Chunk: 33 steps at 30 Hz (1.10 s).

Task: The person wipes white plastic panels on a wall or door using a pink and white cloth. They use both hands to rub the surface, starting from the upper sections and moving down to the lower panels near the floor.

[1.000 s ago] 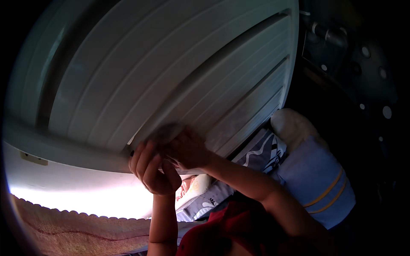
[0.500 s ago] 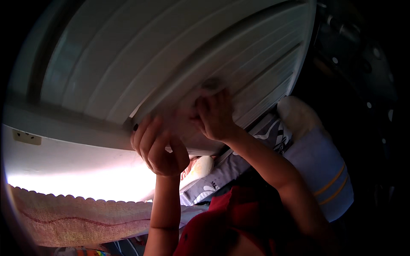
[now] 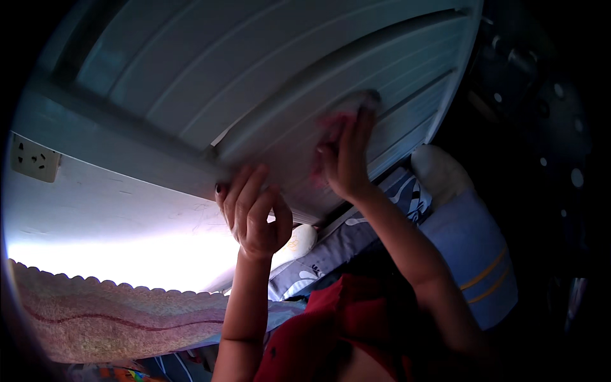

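Note:
A large white ribbed panel (image 3: 280, 83) slants across the upper part of the view. My left hand (image 3: 254, 219) is at its lower edge, fingers curled against the panel and the thumb bent round. Farther right, my right hand (image 3: 349, 156) presses a reddish cloth (image 3: 331, 130) to the panel's face. That cloth is smeared by motion and partly covered by my fingers. A dark blurred patch (image 3: 369, 97) shows just beyond the fingertips.
A wall socket (image 3: 35, 159) is at the left, above a brightly lit strip. Scalloped fabric (image 3: 114, 318) hangs at the lower left. Grey patterned bedding (image 3: 324, 261) lies below the panel, with a blue striped cushion-like item (image 3: 468, 248) at the right.
My right hand has slid up and to the right over the panel with the cloth. The left hand has shifted slightly right, and the view has moved so more of the socket shows.

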Available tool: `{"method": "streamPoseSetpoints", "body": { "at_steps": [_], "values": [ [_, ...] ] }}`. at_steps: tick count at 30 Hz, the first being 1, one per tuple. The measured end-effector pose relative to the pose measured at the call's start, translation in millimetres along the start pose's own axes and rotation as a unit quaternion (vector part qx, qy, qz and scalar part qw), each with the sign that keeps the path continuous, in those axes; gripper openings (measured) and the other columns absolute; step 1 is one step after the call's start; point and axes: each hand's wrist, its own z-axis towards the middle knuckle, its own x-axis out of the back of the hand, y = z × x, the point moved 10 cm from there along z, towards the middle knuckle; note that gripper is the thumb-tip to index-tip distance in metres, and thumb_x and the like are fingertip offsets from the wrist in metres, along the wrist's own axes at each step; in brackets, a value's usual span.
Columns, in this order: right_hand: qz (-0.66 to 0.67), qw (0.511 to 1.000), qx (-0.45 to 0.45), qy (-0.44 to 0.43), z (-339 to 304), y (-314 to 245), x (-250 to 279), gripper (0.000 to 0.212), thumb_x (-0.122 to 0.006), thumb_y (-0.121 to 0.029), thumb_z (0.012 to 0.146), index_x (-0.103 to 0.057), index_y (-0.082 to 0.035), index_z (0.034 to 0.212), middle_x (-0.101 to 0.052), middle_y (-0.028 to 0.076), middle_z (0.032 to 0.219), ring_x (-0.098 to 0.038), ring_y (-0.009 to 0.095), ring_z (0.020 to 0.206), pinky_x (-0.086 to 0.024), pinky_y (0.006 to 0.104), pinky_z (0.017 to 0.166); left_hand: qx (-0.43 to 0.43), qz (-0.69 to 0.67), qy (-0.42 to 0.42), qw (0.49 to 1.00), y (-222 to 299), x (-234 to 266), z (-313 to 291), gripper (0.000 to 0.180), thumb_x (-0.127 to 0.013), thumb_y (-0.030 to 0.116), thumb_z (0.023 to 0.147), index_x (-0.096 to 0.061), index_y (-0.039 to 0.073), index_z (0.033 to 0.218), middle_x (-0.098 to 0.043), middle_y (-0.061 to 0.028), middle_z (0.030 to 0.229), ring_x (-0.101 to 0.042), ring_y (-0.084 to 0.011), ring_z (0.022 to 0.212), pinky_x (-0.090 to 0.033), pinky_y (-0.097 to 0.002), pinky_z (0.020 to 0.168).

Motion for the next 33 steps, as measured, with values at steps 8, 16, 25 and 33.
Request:
{"method": "streamPoseSetpoints", "body": {
  "at_steps": [8, 16, 25, 33],
  "values": [
    [0.178, 0.979, -0.094, -0.023, 7, 5, 5, 0.090, -0.065, -0.016, 0.088, -0.004, 0.002, 0.151, 0.000, 0.032, 0.155, -0.002, 0.049, 0.144, -0.010, 0.0527, 0.115, -0.031, 0.005, 0.064, 0.997, -3, 6, 2, 0.019, -0.053, 0.000, 0.080, -0.061, 0.011, 0.094, -0.071, -0.0086, 0.103, -0.067, -0.0229, 0.102, -0.021, -0.0424, 0.115],
    [0.329, 0.920, -0.210, 0.020, 4, 13, 4, 0.092, -0.061, -0.001, 0.087, 0.005, 0.000, 0.151, -0.002, 0.025, 0.158, -0.004, 0.034, 0.147, -0.014, 0.0423, 0.116, -0.030, -0.015, 0.068, 0.997, -2, 9, 0, 0.018, -0.052, 0.002, 0.082, -0.062, 0.011, 0.095, -0.071, -0.0076, 0.103, -0.067, -0.0214, 0.103, -0.019, -0.0405, 0.116],
    [0.292, 0.924, -0.241, 0.052, 9, 29, 11, 0.091, -0.060, 0.001, 0.086, 0.004, 0.003, 0.150, -0.017, 0.022, 0.154, -0.021, 0.030, 0.142, -0.018, 0.0396, 0.116, -0.018, -0.003, 0.080, 0.997, -2, 9, 0, 0.018, -0.053, 0.002, 0.081, -0.062, 0.011, 0.095, -0.072, -0.0062, 0.102, -0.067, -0.0204, 0.102, -0.015, -0.0400, 0.117],
    [0.198, 0.965, -0.171, 0.027, 2, -11, 4, 0.087, -0.053, 0.005, 0.086, 0.006, 0.003, 0.150, -0.009, 0.023, 0.157, -0.011, 0.031, 0.147, -0.012, 0.0378, 0.117, -0.007, -0.009, 0.097, 0.995, -3, 8, 0, 0.018, -0.053, 0.001, 0.081, -0.061, 0.011, 0.094, -0.072, -0.0070, 0.102, -0.067, -0.0211, 0.102, -0.016, -0.0415, 0.117]
  ]
}}
